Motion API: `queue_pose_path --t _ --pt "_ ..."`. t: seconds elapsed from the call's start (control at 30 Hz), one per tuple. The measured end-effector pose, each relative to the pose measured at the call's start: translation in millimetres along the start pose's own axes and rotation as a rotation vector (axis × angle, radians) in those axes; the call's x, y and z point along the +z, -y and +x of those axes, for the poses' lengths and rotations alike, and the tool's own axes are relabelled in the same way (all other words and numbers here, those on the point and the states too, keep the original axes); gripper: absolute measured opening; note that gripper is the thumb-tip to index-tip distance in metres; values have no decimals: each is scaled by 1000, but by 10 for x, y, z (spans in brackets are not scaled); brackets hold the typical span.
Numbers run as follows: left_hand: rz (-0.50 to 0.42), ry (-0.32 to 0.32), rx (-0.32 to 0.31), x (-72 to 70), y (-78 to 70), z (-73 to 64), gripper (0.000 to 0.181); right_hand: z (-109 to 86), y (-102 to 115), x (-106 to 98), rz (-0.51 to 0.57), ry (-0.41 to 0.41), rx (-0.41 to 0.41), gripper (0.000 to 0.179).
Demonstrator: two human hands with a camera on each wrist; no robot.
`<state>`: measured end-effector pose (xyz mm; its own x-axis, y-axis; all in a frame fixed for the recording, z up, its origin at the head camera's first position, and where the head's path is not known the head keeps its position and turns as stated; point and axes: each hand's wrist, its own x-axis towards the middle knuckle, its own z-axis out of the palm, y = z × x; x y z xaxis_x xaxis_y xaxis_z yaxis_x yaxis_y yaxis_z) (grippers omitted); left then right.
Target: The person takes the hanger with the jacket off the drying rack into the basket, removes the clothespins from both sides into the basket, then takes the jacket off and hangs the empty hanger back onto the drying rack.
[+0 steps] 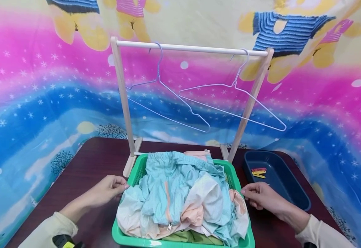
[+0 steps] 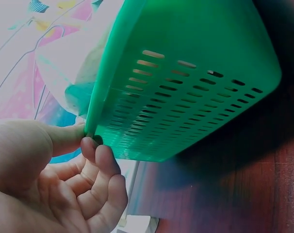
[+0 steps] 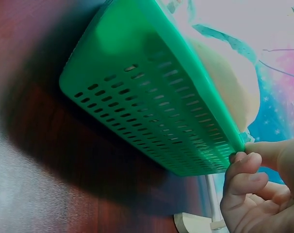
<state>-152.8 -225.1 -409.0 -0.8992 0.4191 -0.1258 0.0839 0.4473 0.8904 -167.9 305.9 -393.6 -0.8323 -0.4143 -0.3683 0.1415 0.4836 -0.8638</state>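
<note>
A green plastic basket [image 1: 116,234] with slotted sides stands at the front of the table, heaped with clothes. On top lies a light blue garment [image 1: 158,193] with white and peach parts and a zipper [image 1: 168,203]; a green cloth [image 1: 192,237] shows beneath it. My left hand [image 1: 109,189] pinches the basket's left rim between thumb and fingers, as the left wrist view shows closely [image 2: 64,170]. On the opposite side, my right hand [image 1: 262,196] pinches the right rim, thumb on top and fingers curled below in the right wrist view.
Behind the basket stands a rack with wooden posts and a white rail [image 1: 192,48]. Two wire hangers, one at left [image 1: 168,88] and one at right [image 1: 233,86], hang from it. A dark blue tray [image 1: 292,186] at right holds clothespins [image 1: 259,173]. A patterned cloth backs the table.
</note>
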Motion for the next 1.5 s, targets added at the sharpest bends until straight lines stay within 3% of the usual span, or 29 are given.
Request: queue_pose_path --t 0.4,1.03,1.5 --pt "-20 -20 -19 -36 33 110 24 165 -2 -36 1 -68 -4 37" --pt "-13 -90 -102 -123 22 294 26 355 71 -56 0 -131 -42 33" --pt "-31 -105 -103 -187 29 444 28 473 70 -116 -10 -173 -44 32"
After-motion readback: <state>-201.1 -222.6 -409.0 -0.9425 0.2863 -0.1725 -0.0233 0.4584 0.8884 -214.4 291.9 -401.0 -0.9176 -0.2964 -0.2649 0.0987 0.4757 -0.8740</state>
